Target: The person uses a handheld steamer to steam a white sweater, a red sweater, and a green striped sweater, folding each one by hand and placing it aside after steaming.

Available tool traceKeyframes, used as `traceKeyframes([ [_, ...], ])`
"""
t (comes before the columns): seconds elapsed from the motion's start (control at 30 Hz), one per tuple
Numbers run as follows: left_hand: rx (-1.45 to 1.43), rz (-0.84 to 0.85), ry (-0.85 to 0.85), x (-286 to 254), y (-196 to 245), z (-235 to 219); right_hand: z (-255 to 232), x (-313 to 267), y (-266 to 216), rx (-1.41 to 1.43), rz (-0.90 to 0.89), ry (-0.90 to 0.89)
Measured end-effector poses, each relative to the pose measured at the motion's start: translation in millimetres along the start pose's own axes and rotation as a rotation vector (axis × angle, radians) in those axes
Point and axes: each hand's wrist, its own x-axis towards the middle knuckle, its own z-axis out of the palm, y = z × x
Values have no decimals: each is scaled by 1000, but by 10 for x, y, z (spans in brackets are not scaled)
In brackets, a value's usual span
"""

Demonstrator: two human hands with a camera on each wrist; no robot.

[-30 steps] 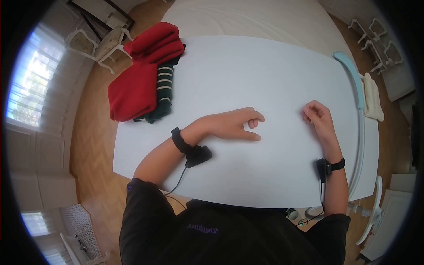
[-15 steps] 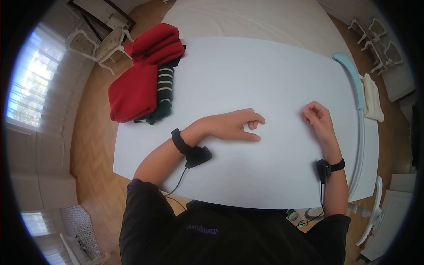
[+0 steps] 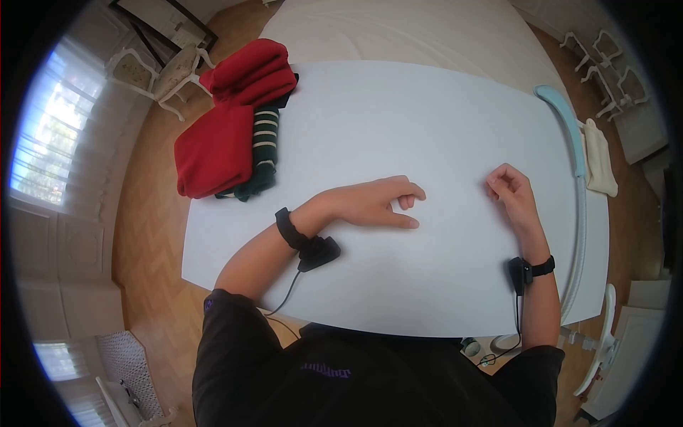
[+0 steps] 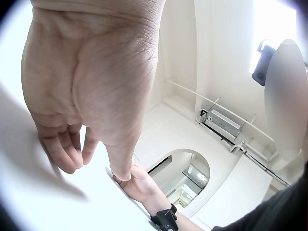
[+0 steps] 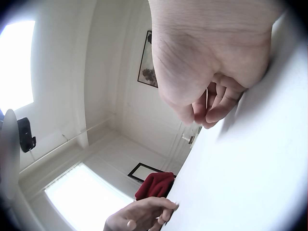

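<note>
My left hand (image 3: 373,202) rests on its side on the white tabletop (image 3: 398,285), fingers loosely bent, thumb apart, with nothing in it. Farther right, my right hand (image 3: 514,193) lies on the same surface, its fingers loosely curled and holding nothing. The left wrist view shows the left palm (image 4: 86,72) and relaxed fingers close over the white surface. In the right wrist view the right hand's fingers (image 5: 224,103) hang bent with no object among them. Beyond the left forearm sit two folded red garments (image 3: 213,151), beside a dark green striped garment (image 3: 265,135).
Along the table's right edge runs a long curved item with a light blue end (image 3: 562,117) and a pale lower length. A folded cream cloth (image 3: 601,158) lies just outside it. Cables trail from the black wrist cameras (image 3: 318,252). White chairs (image 3: 174,71) stand beyond the table.
</note>
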Motion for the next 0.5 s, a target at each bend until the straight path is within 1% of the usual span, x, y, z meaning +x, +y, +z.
traceKeyframes([
  [0.37, 3, -19, -4, 9, -4, 2, 14, -9, -39, 33, -1, -10],
  [0.5, -12, 7, 9, 3, -35, 9, 12, -1, -25, 25, 5, -10],
])
